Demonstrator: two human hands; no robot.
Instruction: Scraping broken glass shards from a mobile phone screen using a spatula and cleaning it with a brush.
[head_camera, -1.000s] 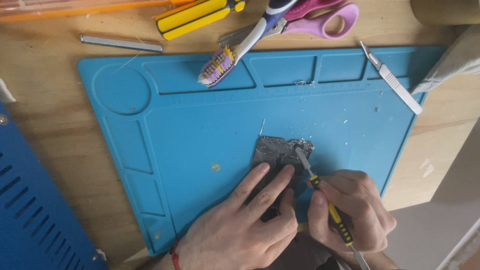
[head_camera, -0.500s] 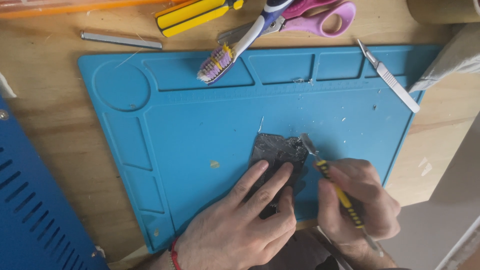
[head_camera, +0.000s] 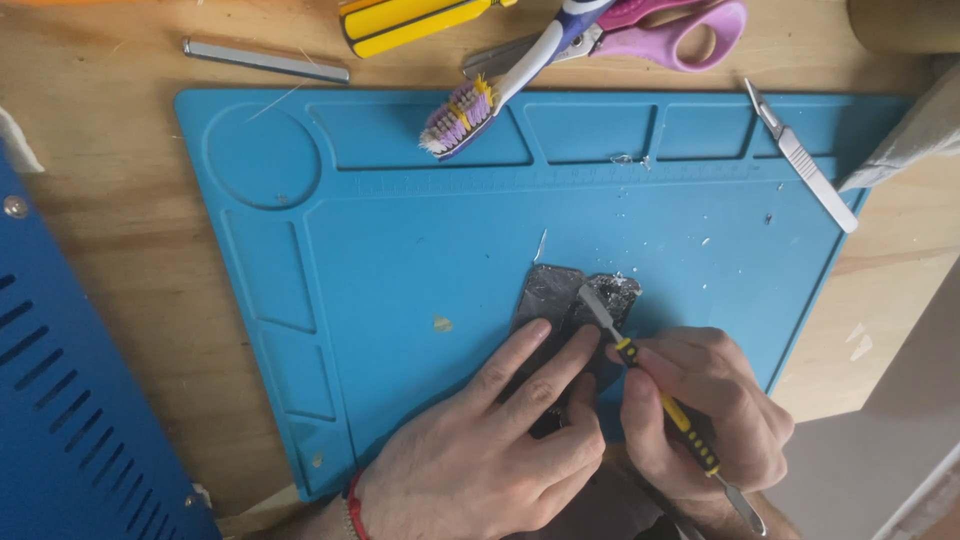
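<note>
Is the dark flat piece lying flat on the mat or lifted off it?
Flat. The dark flat piece rests on the blue mat, left hand pressing it; right hand holds the blade tool on it.

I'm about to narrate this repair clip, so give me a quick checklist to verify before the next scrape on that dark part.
1. Dark flat part pinned: ok, left hand presses its fingers flat on it.
2. Part lies on the blue work mat: ok.
3. Yellow-and-black scraper tool gripped: ok, right hand holds it like a pen.
4. Blade tip on the part: ok, it meets the upper right area.
5. Left fingertips out of the blade's path: not ok, they lie right beside it.
6. Scalpel clear of the hands: ok, it lies at the mat's far right edge.
</note>
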